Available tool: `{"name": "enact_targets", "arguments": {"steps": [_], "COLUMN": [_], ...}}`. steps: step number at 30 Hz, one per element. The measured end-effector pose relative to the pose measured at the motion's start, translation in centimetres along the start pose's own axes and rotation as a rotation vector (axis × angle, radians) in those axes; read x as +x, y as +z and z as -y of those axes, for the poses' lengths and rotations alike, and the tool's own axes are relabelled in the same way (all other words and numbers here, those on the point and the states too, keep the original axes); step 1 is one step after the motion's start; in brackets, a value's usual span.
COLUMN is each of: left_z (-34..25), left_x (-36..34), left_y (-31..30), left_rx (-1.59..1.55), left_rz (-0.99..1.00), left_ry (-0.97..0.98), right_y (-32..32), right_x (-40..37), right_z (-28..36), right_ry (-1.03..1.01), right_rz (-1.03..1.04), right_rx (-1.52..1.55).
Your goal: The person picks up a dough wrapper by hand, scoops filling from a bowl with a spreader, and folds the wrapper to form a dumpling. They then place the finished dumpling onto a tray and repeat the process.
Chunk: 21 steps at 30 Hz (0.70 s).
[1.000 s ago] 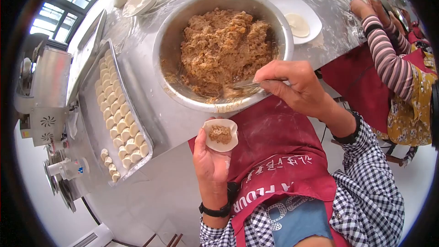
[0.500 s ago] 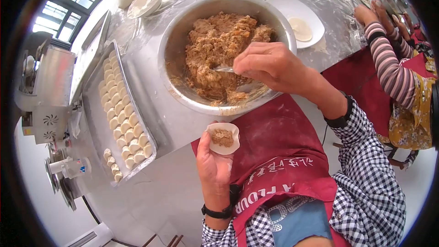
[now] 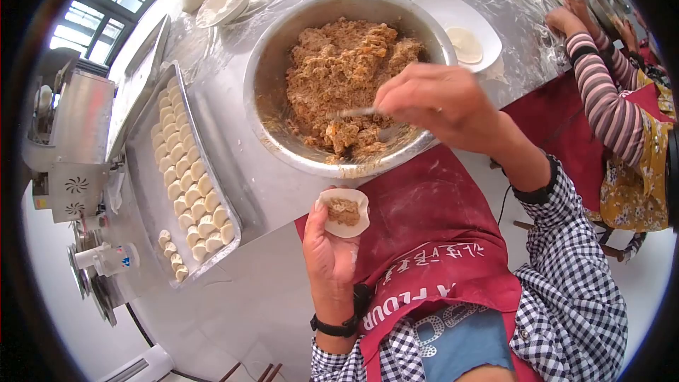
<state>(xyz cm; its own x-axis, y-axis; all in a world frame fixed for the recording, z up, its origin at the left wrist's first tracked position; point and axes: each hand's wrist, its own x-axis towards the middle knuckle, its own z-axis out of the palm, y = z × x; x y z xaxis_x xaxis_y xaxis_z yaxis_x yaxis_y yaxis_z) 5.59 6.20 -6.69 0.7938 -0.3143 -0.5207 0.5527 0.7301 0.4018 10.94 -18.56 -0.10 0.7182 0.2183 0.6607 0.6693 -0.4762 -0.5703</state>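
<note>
The left hand [image 3: 331, 256] holds dough [image 3: 345, 231] face up, likely so filling [image 3: 344, 211] won't spill. The right hand [image 3: 444, 102] grips a spoon [image 3: 359, 112]; the bowl [image 3: 266, 92] sits handy by the tabletop's [image 3: 228, 117] near edge.

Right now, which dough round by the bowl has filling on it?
The dough round in the left hand: filling sits on it, while the other round, on the plate, shows none.

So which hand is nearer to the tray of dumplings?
Left. The left hand, holding a wrapper with filling on it, is to the right of the tray. The right hand is farther right, over the metal bowl, holding a utensil.
</note>
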Motion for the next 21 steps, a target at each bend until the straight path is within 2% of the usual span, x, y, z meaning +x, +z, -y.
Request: {"name": "enact_targets", "arguments": {"steps": [2,5,9,11,12,14,15,17,21], "left_z": [-0.1,-0.1,0.2,0.4,0.4,0.5,0.4,0.2,0.1], "left_x": [-0.2,-0.2,0.2,0.2,0.2,0.2,0.1,0.0,0.0], "left_y": [0.0,-0.3,-0.5,-0.2,-0.1,0.0,0.0,-0.2,-0.5], "left_rx": [-0.007,-0.008,-0.017,0.013,0.015,0.020,0.022,0.018,0.020], "left_rz": [-0.002,-0.008,0.004,-0.002,-0.001,-0.021,-0.024,-0.007,-0.004], "left_ry": [0.003,0.011,-0.010,-0.010,-0.009,-0.012,-0.010,-0.008,-0.006], "right_y": [0.8,-0.2,-1.7,-1.4,-1.1,-0.1,0.1,0.3,-0.5], "right_x": [-0.4,-0.9,-1.2,-1.0,-0.9,-0.8,-1.0,-1.4,-1.2], "right_z": [-0.4,-0.1,0.1,0.3,0.3,0.2,0.2,0.1,0.0], "right_ry": [-0.080,-0.064,0.013,0.043,0.042,-0.107,-0.106,-0.059,-0.056], "right_rz": [0.251,0.327,0.261,0.115,0.114,0.112,0.110,0.322,0.283], "right_rx": [-0.007,0.065,0.062,0.067,0.067,0.059,0.063,0.045,0.059]}}
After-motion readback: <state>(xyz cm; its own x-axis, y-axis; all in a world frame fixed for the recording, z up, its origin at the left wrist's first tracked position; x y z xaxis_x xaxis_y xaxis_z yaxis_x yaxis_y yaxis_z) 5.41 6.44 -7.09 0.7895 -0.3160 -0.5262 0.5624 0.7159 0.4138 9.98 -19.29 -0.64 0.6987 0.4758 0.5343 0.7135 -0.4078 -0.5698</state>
